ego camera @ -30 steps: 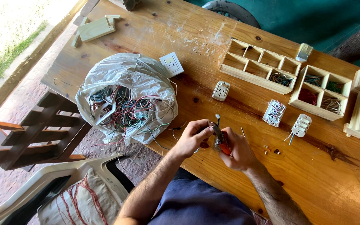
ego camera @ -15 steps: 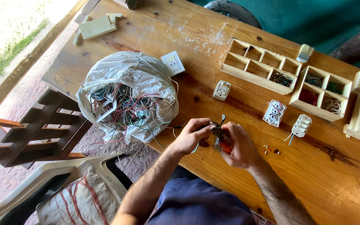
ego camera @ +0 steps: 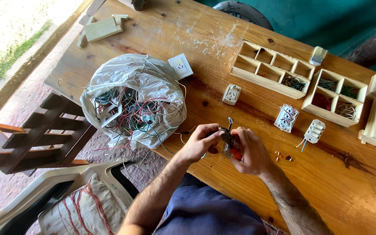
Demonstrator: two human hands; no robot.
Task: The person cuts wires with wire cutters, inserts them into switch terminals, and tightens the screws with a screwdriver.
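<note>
My right hand [ego camera: 251, 150] grips red-handled pliers [ego camera: 231, 141] over the near edge of the wooden table [ego camera: 327, 191], the jaws pointing up and away from me. My left hand [ego camera: 201, 140] pinches a small part with a wire at the pliers' jaws; what the part is, I cannot tell. Both hands meet just right of a white plastic bag [ego camera: 135, 98] stuffed with tangled coloured wires.
White sockets [ego camera: 231, 94] [ego camera: 180, 65] and switch modules [ego camera: 286, 117] [ego camera: 314, 131] lie on the table. Two wooden compartment trays [ego camera: 271, 66] [ego camera: 335, 96] hold wire bits. A paintbrush [ego camera: 317, 55], wood offcuts [ego camera: 101, 28], small screws [ego camera: 281, 156]; a wooden rack [ego camera: 44, 135] and chair at left.
The hands have stayed in one place with small adjustments. The left fingers have shifted closer onto the pliers' jaws.
</note>
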